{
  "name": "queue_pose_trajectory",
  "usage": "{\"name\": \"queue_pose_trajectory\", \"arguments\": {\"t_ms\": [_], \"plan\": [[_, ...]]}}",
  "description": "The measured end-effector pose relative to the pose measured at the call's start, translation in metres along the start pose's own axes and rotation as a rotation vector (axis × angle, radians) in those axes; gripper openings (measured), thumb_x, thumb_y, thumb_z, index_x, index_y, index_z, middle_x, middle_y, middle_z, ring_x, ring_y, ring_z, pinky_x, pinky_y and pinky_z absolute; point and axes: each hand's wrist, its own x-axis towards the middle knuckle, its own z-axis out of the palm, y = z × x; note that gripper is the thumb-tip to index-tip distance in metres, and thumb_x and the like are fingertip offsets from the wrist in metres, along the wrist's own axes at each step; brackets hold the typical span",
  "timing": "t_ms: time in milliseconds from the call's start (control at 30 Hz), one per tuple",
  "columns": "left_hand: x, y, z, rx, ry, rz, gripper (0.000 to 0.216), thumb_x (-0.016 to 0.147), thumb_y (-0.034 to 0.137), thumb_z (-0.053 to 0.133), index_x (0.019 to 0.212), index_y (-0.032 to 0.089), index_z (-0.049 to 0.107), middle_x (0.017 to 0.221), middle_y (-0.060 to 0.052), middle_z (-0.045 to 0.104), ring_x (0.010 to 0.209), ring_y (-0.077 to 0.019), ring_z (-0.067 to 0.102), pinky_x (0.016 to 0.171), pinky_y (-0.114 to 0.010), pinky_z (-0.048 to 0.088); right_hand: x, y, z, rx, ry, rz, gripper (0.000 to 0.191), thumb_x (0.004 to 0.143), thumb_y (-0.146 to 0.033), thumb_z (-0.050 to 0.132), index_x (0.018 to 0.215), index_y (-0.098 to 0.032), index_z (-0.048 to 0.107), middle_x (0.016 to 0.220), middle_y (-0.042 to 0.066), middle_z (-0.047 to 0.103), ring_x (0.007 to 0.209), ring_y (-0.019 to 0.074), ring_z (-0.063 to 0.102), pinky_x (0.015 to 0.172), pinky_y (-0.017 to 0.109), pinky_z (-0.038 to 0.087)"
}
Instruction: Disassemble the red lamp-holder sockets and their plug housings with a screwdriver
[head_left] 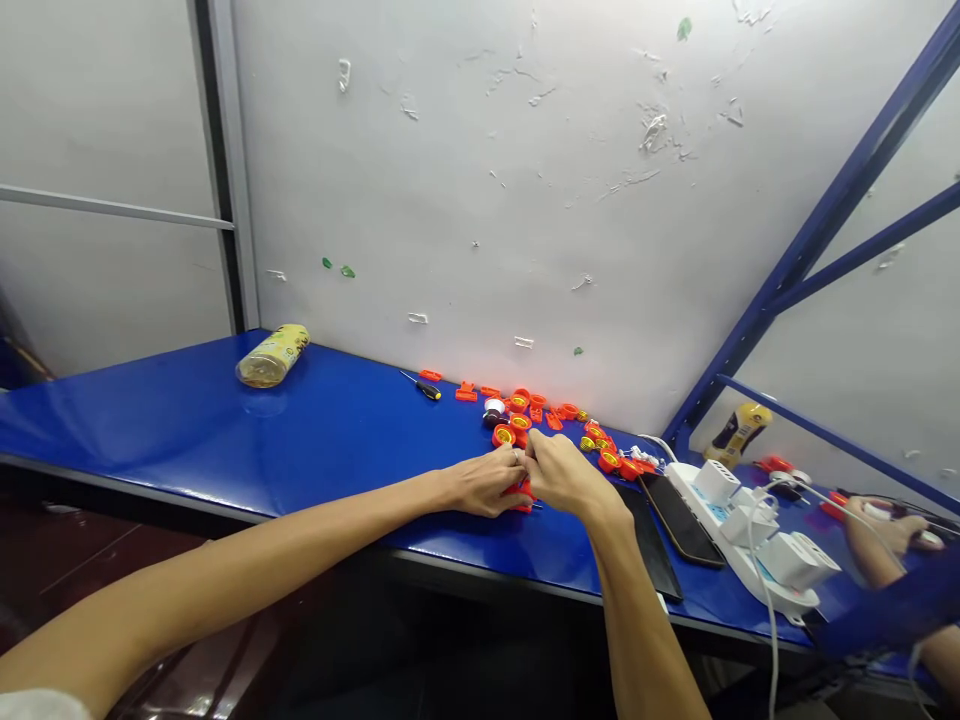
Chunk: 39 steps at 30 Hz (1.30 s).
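My left hand (487,482) is closed around an orange plastic part (523,492) low over the front of the blue table. My right hand (568,472) presses in from the right against it, its fingers curled. What the right fingers grip is hidden behind the hand. A thin dark tip pokes out beside the orange part. Just behind the hands lie round orange sockets (504,435) with gold threaded insides. A black and white round piece (493,413) sits next to them.
A screwdriver (427,388) and flat orange pieces (466,391) lie near the wall. A bottle (274,356) lies on its side at left. Right of me are a phone (681,520), a power strip (739,550) with chargers and a blue frame; beyond it, another person's hand (885,530).
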Motion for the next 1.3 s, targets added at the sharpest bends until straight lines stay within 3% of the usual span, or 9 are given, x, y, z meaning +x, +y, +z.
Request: {"name": "queue_pose_trajectory", "arguments": {"t_ms": [267,600,700,800,967,1100,1300], "plan": [[0.002,-0.006,-0.01,-0.059,-0.068,0.037,0.028,0.1,0.037,0.061,0.119,0.017,0.063,0.122,-0.009,0.064,0.104,-0.0224,0.065,0.09,-0.043,0.057,0.0,0.006,-0.005,0.078,0.06,0.012,0.027,0.099,-0.039,0.061,0.114,-0.017,0.063,0.109,0.005,0.067,0.09,0.0168,0.066,0.079,0.036,0.058],[-0.002,-0.01,-0.03,-0.017,-0.037,0.002,0.028,0.099,0.037,0.061,0.119,0.017,0.063,0.123,-0.009,0.064,0.106,-0.023,0.064,0.092,-0.044,0.056,-0.038,0.034,-0.022,0.333,0.393,0.028,0.026,0.1,-0.041,0.06,0.095,-0.016,0.064,0.083,-0.001,0.064,0.068,0.0107,0.061,0.065,0.028,0.054],[-0.004,-0.02,-0.042,0.018,-0.018,-0.021,0.028,0.099,0.037,0.062,0.119,0.017,0.063,0.123,-0.009,0.064,0.106,-0.0231,0.064,0.092,-0.045,0.056,-0.05,0.046,-0.007,0.439,0.548,0.082,0.028,0.1,-0.043,0.059,0.097,-0.015,0.063,0.082,-0.002,0.063,0.066,0.0104,0.06,0.063,0.027,0.053],[-0.01,-0.035,-0.052,0.067,-0.004,-0.078,0.028,0.099,0.036,0.062,0.12,0.017,0.063,0.122,-0.009,0.064,0.104,-0.0228,0.065,0.09,-0.044,0.057,-0.052,0.057,0.023,0.543,0.674,0.143,0.027,0.099,-0.042,0.06,0.103,-0.015,0.063,0.088,0.0,0.064,0.07,0.0114,0.062,0.065,0.028,0.055],[-0.021,-0.052,-0.057,0.125,-0.072,-0.129,0.028,0.099,0.036,0.062,0.119,0.016,0.063,0.119,-0.009,0.065,0.1,-0.0216,0.066,0.087,-0.042,0.058,-0.043,0.067,0.07,0.666,0.802,0.266,0.029,0.099,-0.042,0.062,0.112,-0.016,0.062,0.095,0.002,0.065,0.072,0.0117,0.063,0.064,0.028,0.056],[-0.022,-0.054,-0.054,0.153,-0.111,-0.174,0.028,0.099,0.036,0.062,0.12,0.017,0.063,0.12,-0.009,0.065,0.101,-0.022,0.066,0.088,-0.042,0.058,-0.046,0.066,0.082,0.699,0.845,0.311,0.029,0.098,-0.042,0.062,0.11,-0.016,0.062,0.092,0.001,0.064,0.069,0.0109,0.061,0.062,0.027,0.055],[-0.017,-0.046,-0.052,0.165,-0.136,-0.198,0.029,0.099,0.036,0.062,0.121,0.017,0.063,0.123,-0.009,0.064,0.106,-0.0237,0.065,0.092,-0.045,0.056,-0.052,0.064,0.088,0.678,0.801,0.32,0.027,0.098,-0.042,0.063,0.105,-0.016,0.064,0.092,0.001,0.065,0.072,0.0118,0.063,0.065,0.028,0.056]]}}
